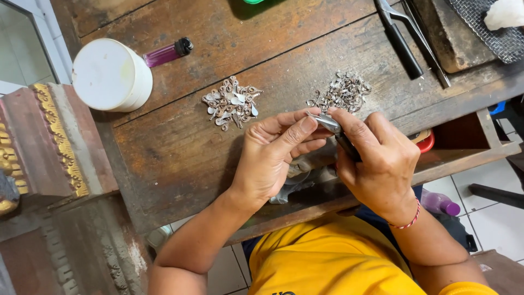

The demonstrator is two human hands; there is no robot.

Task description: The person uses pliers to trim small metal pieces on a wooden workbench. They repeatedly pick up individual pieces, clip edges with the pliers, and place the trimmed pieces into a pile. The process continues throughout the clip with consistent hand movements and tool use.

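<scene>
The left hand point(273, 155) and the right hand point(379, 161) meet over the near edge of the dark wooden desk point(180, 147). The right hand is closed around the dark handles of a pair of small pliers point(338, 134), whose shiny metal nose points toward the left hand. The left thumb and forefinger are pinched together at the tip of the pliers, on something too small to make out; the other fingers of that hand are curled loosely underneath.

Just beyond the right hand lies a heap of small silver rings point(343, 91), loose on the desk. Beyond the left hand, slightly to its left, sits a second heap of small flat silver pieces point(232, 102). Farther off past the left hand stands a round white container point(112, 75) with a purple lighter point(166, 53) just beside it. Well beyond the right hand rests a pair of long metal tongs with black grips point(406, 38), next to a wire mesh pad point(488, 30). A red thread bracelet point(409, 221) circles the right wrist.
</scene>
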